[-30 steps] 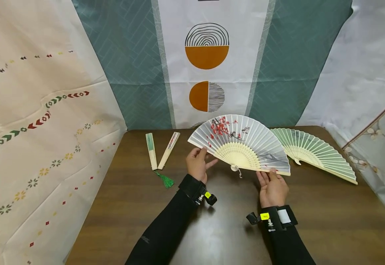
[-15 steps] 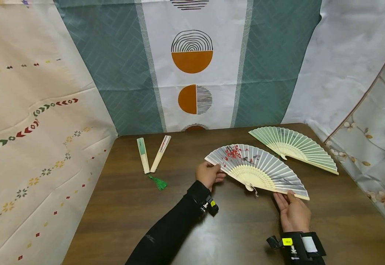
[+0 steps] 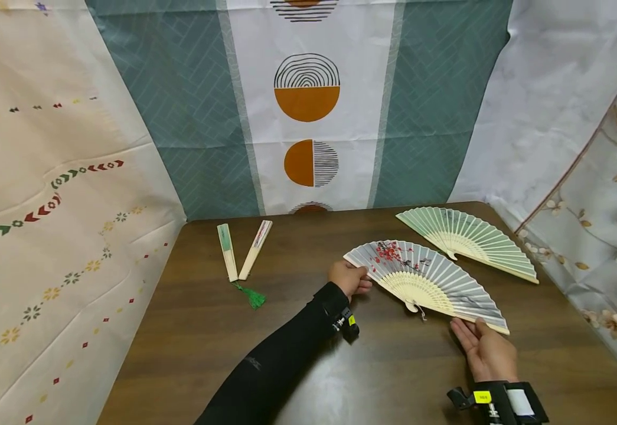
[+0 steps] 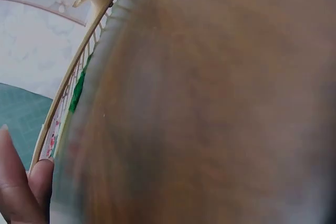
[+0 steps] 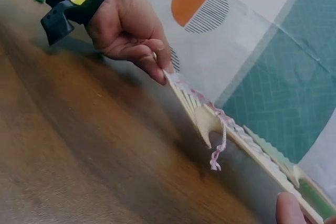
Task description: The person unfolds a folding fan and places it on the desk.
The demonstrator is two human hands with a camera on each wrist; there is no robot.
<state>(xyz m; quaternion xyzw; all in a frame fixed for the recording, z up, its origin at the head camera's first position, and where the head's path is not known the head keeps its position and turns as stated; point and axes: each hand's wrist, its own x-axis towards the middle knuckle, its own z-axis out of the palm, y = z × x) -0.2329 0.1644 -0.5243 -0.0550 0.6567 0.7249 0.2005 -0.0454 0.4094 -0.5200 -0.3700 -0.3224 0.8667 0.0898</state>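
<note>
A spread folding fan point(image 3: 441, 283), pale grey-white with red blossoms and cream ribs, is held between both hands. My left hand point(image 3: 348, 278) pinches its left guard stick near the tip. Toward the fan's right end, my right hand point(image 3: 486, 349) grips the other guard stick, thumb on top and fingers beneath. In the right wrist view the fan point(image 5: 241, 140) is edge-on over the table, a pink-white cord point(image 5: 222, 140) hanging from its pivot. The left wrist view shows a thumb and finger point(image 4: 39, 182) at the guard stick. Behind it lies a spread green fan point(image 3: 467, 236).
Two folded fans, one green point(image 3: 227, 251) and one whitish point(image 3: 255, 250), lie at the back left, with a green tassel point(image 3: 254, 297) by their lower ends. The brown table point(image 3: 207, 354) meets patterned cloths point(image 3: 191, 106) at its back and sides.
Both hands have brought the blossom fan lower and rightward, away from the green spread fan it partly covered. The head view has shifted too. The folded fans have stayed in place.
</note>
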